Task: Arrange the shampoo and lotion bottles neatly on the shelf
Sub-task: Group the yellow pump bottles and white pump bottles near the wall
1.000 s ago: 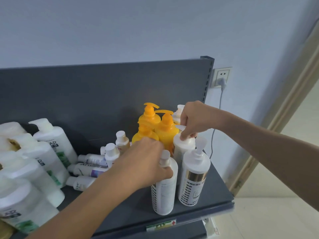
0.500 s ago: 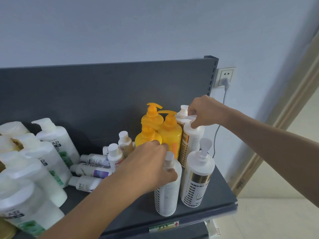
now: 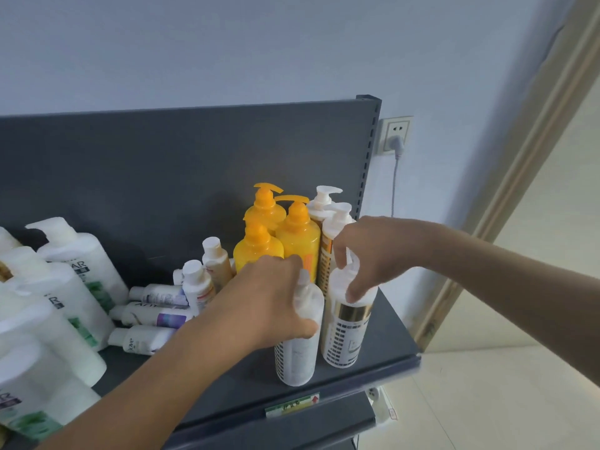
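Lower right of centre, both upright front bottles stood side by side on the shelf (image 3: 386, 332) — left hand (image 3: 259, 306) gripped the plain white bottle (image 3: 297, 355), right hand (image 3: 367, 254) pinched the gold-banded bottle (image 3: 347, 332).

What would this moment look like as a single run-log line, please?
left hand: grips white bottle | right hand: on gold-band bottle pump | both upright, shelf front

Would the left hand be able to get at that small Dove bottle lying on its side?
Probably yes: the Dove bottle lies uncovered beside the left forearm, but the left hand first must release the white bottle.
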{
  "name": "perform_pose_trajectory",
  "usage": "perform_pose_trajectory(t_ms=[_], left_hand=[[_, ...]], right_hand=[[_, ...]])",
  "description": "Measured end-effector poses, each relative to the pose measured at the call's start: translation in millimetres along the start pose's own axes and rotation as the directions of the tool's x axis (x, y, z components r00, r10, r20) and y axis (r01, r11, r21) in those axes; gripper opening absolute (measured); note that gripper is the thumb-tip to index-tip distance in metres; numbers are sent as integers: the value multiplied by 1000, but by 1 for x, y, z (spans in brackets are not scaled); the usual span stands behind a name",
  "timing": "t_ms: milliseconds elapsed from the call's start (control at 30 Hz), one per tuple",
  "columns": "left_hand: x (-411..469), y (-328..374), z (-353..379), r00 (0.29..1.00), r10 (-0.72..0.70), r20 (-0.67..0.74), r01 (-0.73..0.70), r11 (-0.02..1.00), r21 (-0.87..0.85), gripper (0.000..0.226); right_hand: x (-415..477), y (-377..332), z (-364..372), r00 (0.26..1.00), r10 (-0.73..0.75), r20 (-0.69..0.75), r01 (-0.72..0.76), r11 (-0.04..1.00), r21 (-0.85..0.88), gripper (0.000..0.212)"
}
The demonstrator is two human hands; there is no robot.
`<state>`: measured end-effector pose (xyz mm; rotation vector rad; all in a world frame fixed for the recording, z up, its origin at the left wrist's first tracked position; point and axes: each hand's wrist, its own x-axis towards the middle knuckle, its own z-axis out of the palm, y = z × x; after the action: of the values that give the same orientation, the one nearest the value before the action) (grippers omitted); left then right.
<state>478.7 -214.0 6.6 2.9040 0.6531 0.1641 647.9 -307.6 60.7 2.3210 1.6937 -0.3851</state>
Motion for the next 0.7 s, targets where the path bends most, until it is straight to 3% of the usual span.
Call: perform_pose_trajectory(t_ms=[100, 167, 500, 700], left_hand=[[0, 5, 0, 999, 17, -30, -16, 1000, 10, 42], [0, 10, -3, 999, -4, -48, 3, 1000, -20, 42], [13, 33, 8, 995, 20, -94, -30, 994, -102, 44], [33, 62, 14, 981, 90, -173, -118, 981, -157, 39]], right_hand=[[-2, 0, 10, 981, -2, -193, -1, 1000, -12, 36], [-2, 4, 11, 969, 7, -246, -6, 1000, 7, 33], [32, 36, 9, 943, 48, -331, -20, 996, 87, 31], [43, 49, 4, 944, 30, -328, 7, 994, 112, 47]])
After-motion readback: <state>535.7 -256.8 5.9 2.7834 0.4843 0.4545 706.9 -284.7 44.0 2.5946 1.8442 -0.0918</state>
